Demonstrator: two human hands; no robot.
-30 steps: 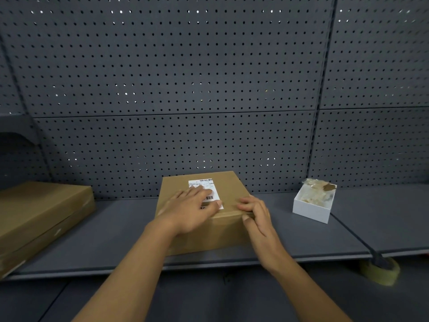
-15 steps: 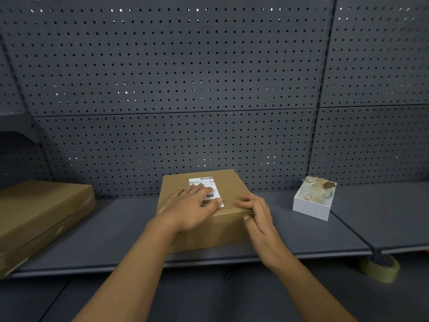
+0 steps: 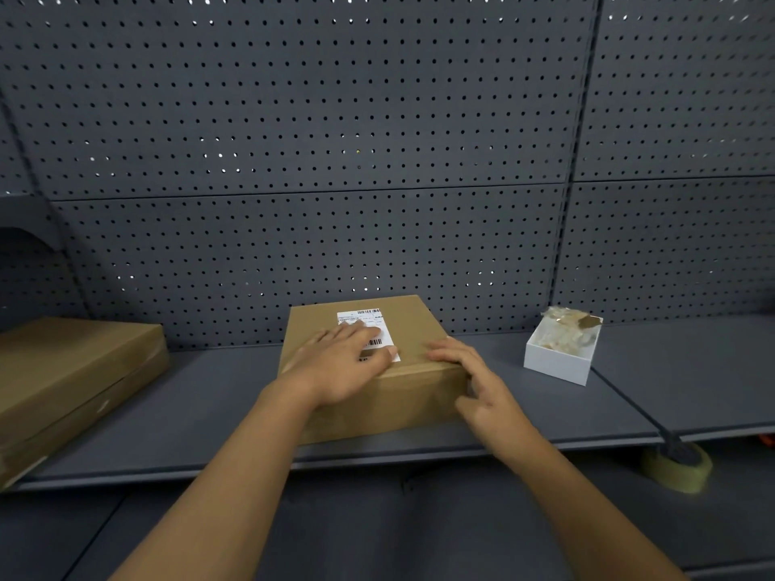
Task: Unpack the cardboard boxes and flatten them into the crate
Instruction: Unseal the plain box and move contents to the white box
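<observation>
Head view: a sealed cardboard box [image 3: 369, 371] is seen on the grey shelf [image 3: 201, 413], in front of the pegboard. The left hand [image 3: 339, 366] is laid flat and open on the lid, partly over the shipping label [image 3: 369, 329]; nothing is gripped. The right hand [image 3: 474, 379] is open at the near right top edge, fingertips [image 3: 440, 352] on the lid. Judged step: opening. The box should be pinned by the left hand while the seam is lifted. No crate is visible.

Shipping label [image 3: 369, 329] half under left hand [image 3: 339, 366]; print too small.
</observation>
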